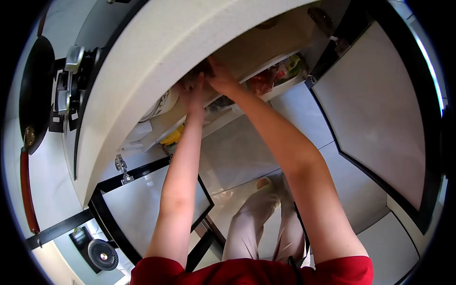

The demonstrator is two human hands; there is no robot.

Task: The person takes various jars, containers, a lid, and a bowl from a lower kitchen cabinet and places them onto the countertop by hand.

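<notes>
Both my arms reach down into an open cupboard under the counter. My left hand (193, 93) is inside by the white dishes (164, 103), its fingers curled at a dark thing that shadow hides. Close beside it on the right, my right hand (221, 80) also closes on something dark at the shelf's inner side. The counter edge and the shadow cover most of the fingertips, so I cannot make out what lies between the hands.
Red and green packets (273, 78) lie on the lower shelf. A yellow item (172, 136) sits below the dishes. Two cupboard doors, the left door (147, 204) and the right door (375, 109), stand open. A frying pan (35, 95) and a gas stove (71, 85) are on the counter.
</notes>
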